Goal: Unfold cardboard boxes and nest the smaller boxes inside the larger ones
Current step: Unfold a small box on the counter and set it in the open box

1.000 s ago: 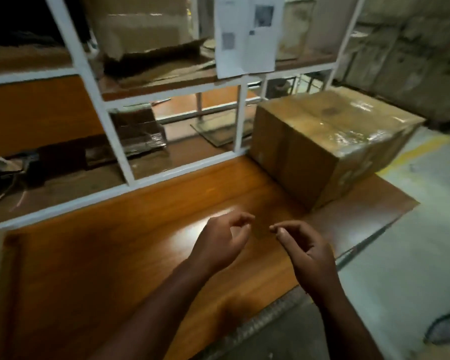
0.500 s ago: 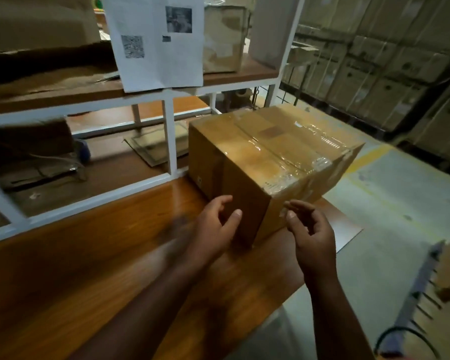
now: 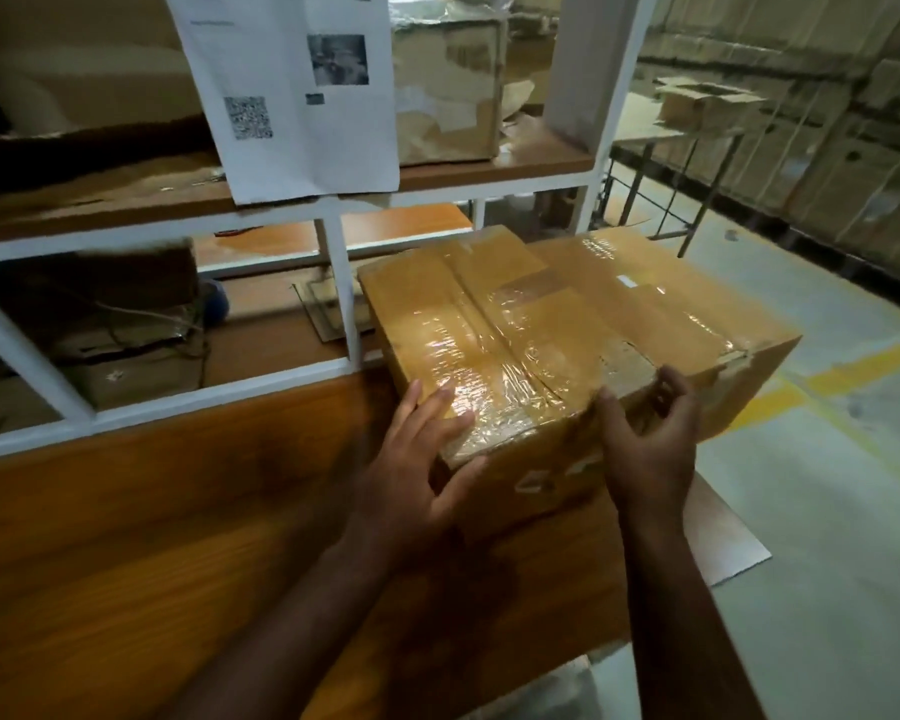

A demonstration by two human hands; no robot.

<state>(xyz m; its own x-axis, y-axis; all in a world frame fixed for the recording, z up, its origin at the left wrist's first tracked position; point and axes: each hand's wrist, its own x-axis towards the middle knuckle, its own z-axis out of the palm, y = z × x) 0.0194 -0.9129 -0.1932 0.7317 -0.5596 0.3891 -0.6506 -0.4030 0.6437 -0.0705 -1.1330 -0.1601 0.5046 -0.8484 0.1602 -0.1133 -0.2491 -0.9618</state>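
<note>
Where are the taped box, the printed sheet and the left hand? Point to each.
taped box [image 3: 557, 324]: head view, on its taped top face.
printed sheet [image 3: 292, 96]: head view, on the middle of the page.
left hand [image 3: 411, 475]: head view, on the back of the hand.

Both forearms are bare to the frame's edge, and the hands [image 3: 531, 459] wear no gloves, rings or watch.

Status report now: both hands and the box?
Left hand open, flat on box corner. Right hand open at near edge. Box taped shut, on table. Nothing blocking.
</note>
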